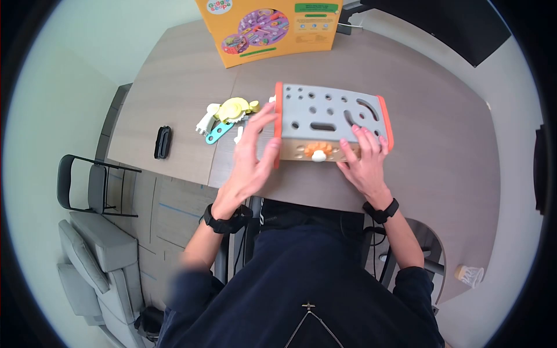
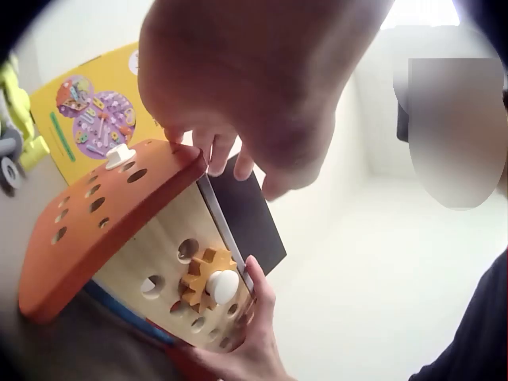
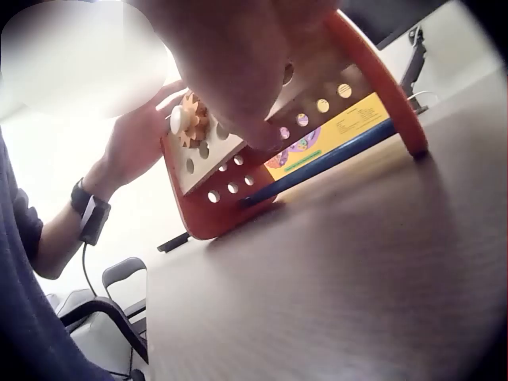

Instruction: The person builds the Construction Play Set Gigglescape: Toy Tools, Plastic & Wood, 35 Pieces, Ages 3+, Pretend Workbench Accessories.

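Observation:
A toy workbench with a grey perforated top (image 1: 325, 110) and orange end panels (image 2: 111, 222) stands on the table before me. On its pale wooden front are an orange gear (image 1: 318, 149) and a white knob (image 2: 223, 287) over the gear's middle. My left hand (image 1: 252, 159) is at the left end panel, its fingers spread loosely beside the edge. A white peg (image 2: 119, 155) sticks out of that panel. With my right hand (image 1: 366, 165) I hold the right part of the front, several fingers over the top edge and the thumb low on the front.
Left of the workbench lie a yellow-green toy piece (image 1: 235, 109), a teal strip with holes (image 1: 219, 133) and other white parts. A black case (image 1: 163, 142) lies farther left. The yellow printed box (image 1: 278, 35) stands at the back. A folding chair (image 1: 93, 180) is beyond the table's left edge.

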The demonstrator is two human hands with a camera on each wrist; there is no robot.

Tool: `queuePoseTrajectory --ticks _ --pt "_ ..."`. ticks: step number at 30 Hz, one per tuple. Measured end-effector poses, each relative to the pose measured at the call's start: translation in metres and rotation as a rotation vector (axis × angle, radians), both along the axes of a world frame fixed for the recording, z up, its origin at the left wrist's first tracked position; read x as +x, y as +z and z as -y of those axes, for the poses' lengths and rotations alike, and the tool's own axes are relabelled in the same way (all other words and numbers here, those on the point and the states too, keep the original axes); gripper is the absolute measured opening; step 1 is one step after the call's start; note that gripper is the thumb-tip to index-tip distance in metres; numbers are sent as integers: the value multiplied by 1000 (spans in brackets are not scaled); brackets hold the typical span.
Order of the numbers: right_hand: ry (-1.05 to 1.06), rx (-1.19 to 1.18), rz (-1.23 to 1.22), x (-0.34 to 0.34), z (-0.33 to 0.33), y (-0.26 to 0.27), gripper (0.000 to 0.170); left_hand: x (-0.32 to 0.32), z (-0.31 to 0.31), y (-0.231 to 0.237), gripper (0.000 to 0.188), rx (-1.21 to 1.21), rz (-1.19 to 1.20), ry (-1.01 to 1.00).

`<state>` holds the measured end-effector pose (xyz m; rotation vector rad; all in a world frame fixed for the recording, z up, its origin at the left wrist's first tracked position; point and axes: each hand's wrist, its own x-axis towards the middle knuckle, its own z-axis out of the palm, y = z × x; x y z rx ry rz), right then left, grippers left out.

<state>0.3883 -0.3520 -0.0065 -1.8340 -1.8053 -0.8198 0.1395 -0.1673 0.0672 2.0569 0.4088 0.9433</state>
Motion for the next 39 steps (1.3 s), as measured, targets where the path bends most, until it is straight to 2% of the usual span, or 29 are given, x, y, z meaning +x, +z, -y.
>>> queuePoseTrajectory --ticks 2,6,7,10,11,14,16,17,18,19,21,27,31,34,35,38,39 --pt "-9 -4 -173 -2 1 28 100 -8 -8 -11 41 -76 117 114" --pt "-114 70 -832 -21 3 80 109 -20 -8 -8 46 -332 91 132" --pt "5 105 -1094 -21 4 86 102 -22 -9 -10 51 -351 20 69" --pt "184 131 -1699 -32 19 89 89 -19 1 -17 56 -421 -125 -117" --pt "183 68 -1810 -35 27 81 78 -17 9 -19 63 -528 -104 -197" --pt "144 -64 -1968 -54 43 54 74 -11 34 -24 71 -614 -126 -305" --pt "95 -157 -1871 -64 51 35 71 -10 49 -19 71 -697 -180 -218" --pt "80 -141 -1774 -72 54 30 58 -12 53 -15 71 -727 -230 -204" --pt "30 -188 -1735 -72 59 25 54 -15 56 -13 71 -756 -282 -188" --pt "-21 -234 -1695 -70 63 22 50 -16 62 -17 69 -687 -290 -132" --pt "-102 -279 -1566 -71 68 20 45 -19 65 -18 68 -711 -329 -139" --pt "-215 -399 -1479 -72 72 13 47 -22 68 -49 66 -642 -370 -94" --pt "-246 -430 -1470 -72 70 9 49 -21 71 -46 67 -661 -320 -100" --pt "-259 -418 -1483 -72 69 4 49 -22 67 -43 69 -685 -379 -121" --pt "-274 -442 -1477 -72 68 10 49 -22 67 -42 62 -693 -377 -90" --pt "-271 -450 -1482 -70 69 11 49 -21 43 -25 51 -600 -583 -50" --pt "-264 -441 -1488 -70 69 10 49 -27 32 -52 40 -246 -486 4"
